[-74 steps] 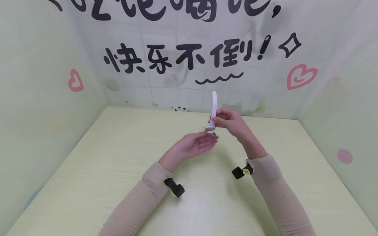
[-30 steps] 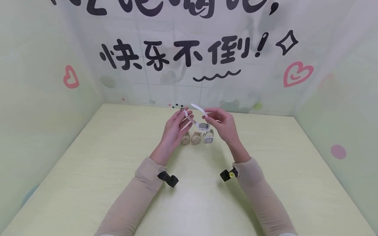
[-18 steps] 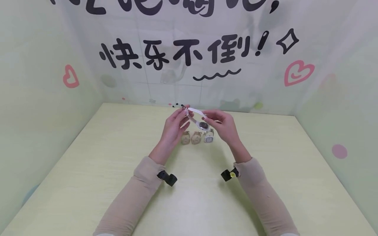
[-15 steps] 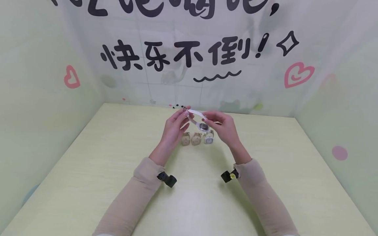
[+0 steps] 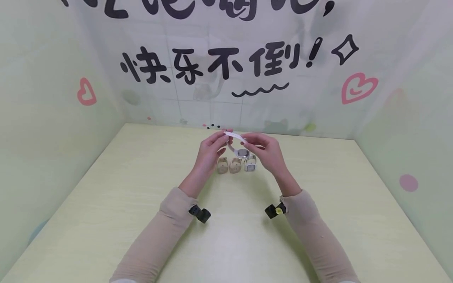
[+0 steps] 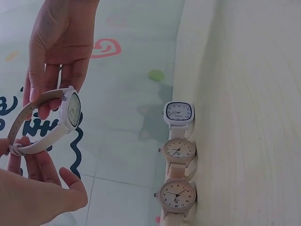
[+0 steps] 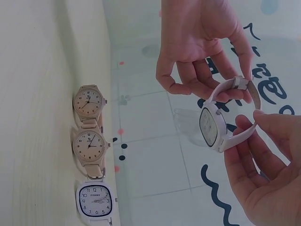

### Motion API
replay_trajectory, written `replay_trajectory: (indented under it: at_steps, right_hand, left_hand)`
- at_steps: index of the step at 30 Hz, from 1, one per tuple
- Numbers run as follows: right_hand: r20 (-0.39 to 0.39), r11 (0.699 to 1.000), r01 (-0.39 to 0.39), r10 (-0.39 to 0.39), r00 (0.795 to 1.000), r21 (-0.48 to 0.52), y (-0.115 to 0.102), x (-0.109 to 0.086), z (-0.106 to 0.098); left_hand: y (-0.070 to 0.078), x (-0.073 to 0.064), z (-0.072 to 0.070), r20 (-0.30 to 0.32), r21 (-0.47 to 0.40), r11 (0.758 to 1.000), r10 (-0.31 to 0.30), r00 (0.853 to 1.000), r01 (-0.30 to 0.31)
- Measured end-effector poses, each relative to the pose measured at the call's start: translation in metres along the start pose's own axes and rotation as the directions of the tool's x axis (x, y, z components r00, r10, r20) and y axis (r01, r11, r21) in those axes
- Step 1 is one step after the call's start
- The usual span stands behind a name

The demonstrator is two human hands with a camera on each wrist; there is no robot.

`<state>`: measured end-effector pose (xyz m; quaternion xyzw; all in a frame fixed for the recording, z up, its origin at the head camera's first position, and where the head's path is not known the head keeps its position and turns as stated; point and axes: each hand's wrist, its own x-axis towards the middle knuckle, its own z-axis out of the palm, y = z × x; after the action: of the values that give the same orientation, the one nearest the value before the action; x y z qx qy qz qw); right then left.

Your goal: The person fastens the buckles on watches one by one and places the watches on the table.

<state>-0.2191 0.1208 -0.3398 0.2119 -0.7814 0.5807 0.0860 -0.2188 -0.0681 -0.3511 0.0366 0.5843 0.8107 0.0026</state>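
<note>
Between both hands a white wristwatch [image 5: 242, 153] is held above the table, its strap bent into a loop. My left hand [image 5: 203, 161] pinches the buckle end, where the two strap ends meet; the metal buckle [image 7: 241, 84] shows in the right wrist view. Whether the strap tip is through it I cannot tell. My right hand [image 5: 267, 153] pinches the holed strap half near the watch case, with the thumb on the strap's inner side. In the left wrist view the dial [image 6: 74, 111] faces right.
Below the hands stand three more watches in a row: a beige watch [image 5: 222, 166], a second beige watch [image 5: 235, 166] and a white squarish watch [image 5: 250, 164]. They rest on a pale table [image 5: 226, 243]. A printed wall sheet [image 5: 226, 110] rises behind the table.
The right hand has come left and lowered the watch from its upright hold. The left hand has moved from beneath it and taken the buckle end, and the strap ends have come together.
</note>
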Motion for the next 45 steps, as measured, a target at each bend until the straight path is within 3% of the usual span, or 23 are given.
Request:
replay_trajectory:
  at_steps: [9, 16, 24, 32, 37, 41, 45]
  right_hand:
    - [0.005, 1.000, 0.013, -0.013, 1.000, -0.016, 0.000, -0.001, 0.000]
    - [0.012, 1.000, 0.003, -0.003, 1.000, -0.014, 0.001, -0.002, 0.000]
    - [0.047, 0.999, -0.028, 0.030, 0.998, -0.043, 0.002, -0.005, 0.002]
    - [-0.040, 0.994, -0.025, 0.021, 0.999, -0.108, -0.009, -0.001, 0.002]
    - [-0.039, 0.987, 0.033, -0.040, 0.998, -0.160, -0.015, 0.002, 0.005]
    - [-0.016, 0.954, 0.087, -0.095, 0.995, -0.286, -0.017, 0.002, 0.009]
    - [0.009, 0.891, 0.111, -0.119, 0.993, -0.440, -0.016, 0.000, 0.011]
  left_hand:
    - [-0.003, 0.000, -0.001, 0.025, 0.110, 0.994, 0.018, 1.000, -0.021]
    - [-0.003, -0.002, 0.002, 0.035, 0.271, 0.959, 0.076, 0.997, -0.083]
    - [-0.004, -0.003, 0.005, 0.039, 0.353, 0.926, 0.127, 0.991, -0.132]
    - [-0.005, -0.003, 0.006, 0.083, 0.536, 0.825, 0.158, 0.984, -0.178]
    - [-0.008, -0.005, 0.007, 0.109, 0.610, 0.764, 0.183, 0.977, -0.211]
    - [-0.010, -0.007, 0.010, 0.139, 0.676, 0.698, 0.195, 0.971, -0.237]
    - [-0.011, -0.010, 0.012, 0.173, 0.724, 0.639, 0.197, 0.965, -0.260]
